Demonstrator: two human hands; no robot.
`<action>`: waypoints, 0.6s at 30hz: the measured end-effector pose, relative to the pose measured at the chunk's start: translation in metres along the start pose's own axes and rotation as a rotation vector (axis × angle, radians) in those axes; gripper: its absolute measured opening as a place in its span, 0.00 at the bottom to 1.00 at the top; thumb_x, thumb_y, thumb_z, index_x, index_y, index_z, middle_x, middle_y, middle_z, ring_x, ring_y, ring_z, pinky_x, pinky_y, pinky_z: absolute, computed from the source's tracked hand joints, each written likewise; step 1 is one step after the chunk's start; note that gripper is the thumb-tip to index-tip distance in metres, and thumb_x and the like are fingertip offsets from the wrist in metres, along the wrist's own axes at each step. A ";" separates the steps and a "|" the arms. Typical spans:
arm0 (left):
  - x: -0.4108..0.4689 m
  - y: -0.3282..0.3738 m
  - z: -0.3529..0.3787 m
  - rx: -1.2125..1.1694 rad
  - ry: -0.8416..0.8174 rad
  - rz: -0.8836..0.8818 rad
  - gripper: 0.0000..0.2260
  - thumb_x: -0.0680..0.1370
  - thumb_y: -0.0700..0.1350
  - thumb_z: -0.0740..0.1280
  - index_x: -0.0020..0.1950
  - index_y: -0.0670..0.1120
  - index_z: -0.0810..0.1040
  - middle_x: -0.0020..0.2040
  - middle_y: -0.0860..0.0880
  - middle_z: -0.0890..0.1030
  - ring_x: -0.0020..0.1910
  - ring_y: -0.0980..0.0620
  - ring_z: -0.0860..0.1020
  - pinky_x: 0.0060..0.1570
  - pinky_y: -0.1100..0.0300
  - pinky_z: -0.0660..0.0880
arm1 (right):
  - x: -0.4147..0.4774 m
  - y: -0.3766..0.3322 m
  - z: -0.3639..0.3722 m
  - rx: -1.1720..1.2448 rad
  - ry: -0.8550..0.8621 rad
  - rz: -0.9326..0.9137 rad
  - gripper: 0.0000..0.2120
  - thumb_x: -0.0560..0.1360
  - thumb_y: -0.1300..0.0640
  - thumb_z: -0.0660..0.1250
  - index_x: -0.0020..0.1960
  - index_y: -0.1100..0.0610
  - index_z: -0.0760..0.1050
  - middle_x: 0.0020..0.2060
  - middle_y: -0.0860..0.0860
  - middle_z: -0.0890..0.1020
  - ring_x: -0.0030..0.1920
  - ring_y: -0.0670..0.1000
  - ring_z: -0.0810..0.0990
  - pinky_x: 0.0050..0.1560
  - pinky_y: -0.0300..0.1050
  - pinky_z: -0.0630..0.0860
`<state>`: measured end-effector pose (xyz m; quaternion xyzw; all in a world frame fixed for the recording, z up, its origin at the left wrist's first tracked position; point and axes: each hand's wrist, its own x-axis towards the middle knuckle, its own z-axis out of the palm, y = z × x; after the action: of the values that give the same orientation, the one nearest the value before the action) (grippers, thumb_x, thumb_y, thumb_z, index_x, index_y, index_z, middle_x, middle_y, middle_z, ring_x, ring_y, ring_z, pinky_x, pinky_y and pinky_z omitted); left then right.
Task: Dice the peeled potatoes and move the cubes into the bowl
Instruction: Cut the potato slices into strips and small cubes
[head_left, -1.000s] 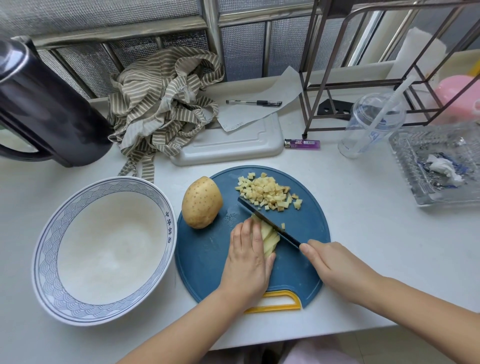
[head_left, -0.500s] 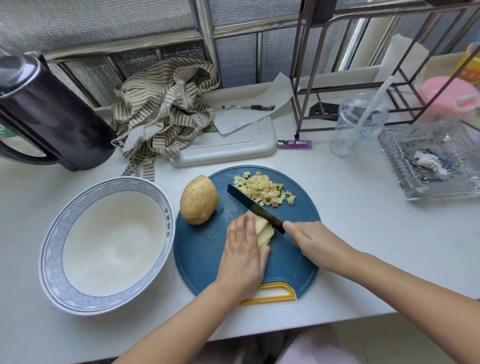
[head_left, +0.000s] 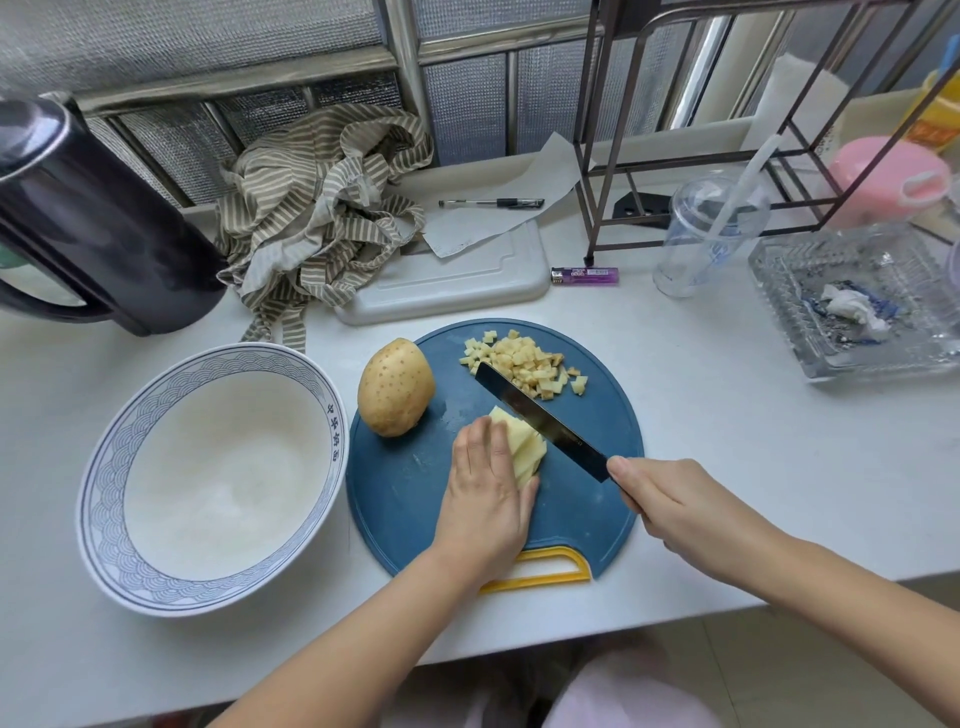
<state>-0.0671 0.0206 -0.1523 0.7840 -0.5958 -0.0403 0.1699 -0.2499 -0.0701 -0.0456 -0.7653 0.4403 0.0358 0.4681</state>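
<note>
Your left hand (head_left: 485, 499) lies flat on the fanned potato slices (head_left: 525, 448) in the middle of the blue cutting board (head_left: 405, 499), fingers straight and pressing them down, thumb at their near end. Your right hand (head_left: 675, 512) is clenched round the handle of the knife (head_left: 540, 421). Its dark blade runs slantwise just beside the slices, tip at the pile of cubes (head_left: 524, 364) by the board's far edge. A whole potato (head_left: 396, 387) sits at the board's far-left edge. The bowl (head_left: 104, 467) stands on the bench (head_left: 727, 441) touching the board's left edge, near the bench's front edge, with no cubes in it.
</note>
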 end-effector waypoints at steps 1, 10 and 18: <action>0.000 0.000 0.000 -0.003 -0.002 -0.001 0.28 0.78 0.55 0.55 0.69 0.35 0.65 0.66 0.37 0.67 0.64 0.39 0.64 0.65 0.45 0.68 | 0.000 -0.001 0.000 -0.019 -0.001 -0.003 0.23 0.82 0.44 0.50 0.35 0.57 0.62 0.24 0.44 0.63 0.28 0.46 0.61 0.35 0.44 0.62; 0.000 0.000 0.000 -0.011 0.015 0.009 0.28 0.78 0.55 0.55 0.70 0.35 0.64 0.66 0.37 0.67 0.65 0.40 0.63 0.68 0.47 0.64 | 0.004 -0.003 0.001 -0.133 -0.035 0.031 0.23 0.83 0.44 0.48 0.35 0.57 0.61 0.30 0.50 0.65 0.29 0.47 0.62 0.33 0.40 0.60; 0.000 0.000 0.002 0.006 0.003 0.017 0.28 0.79 0.55 0.54 0.70 0.35 0.62 0.66 0.37 0.66 0.65 0.40 0.63 0.68 0.47 0.65 | 0.016 0.000 -0.003 -0.078 -0.108 0.094 0.23 0.84 0.44 0.48 0.35 0.56 0.60 0.27 0.48 0.64 0.23 0.44 0.61 0.32 0.40 0.61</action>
<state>-0.0679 0.0206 -0.1538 0.7795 -0.6022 -0.0356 0.1688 -0.2414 -0.0830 -0.0514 -0.7583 0.4482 0.1160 0.4590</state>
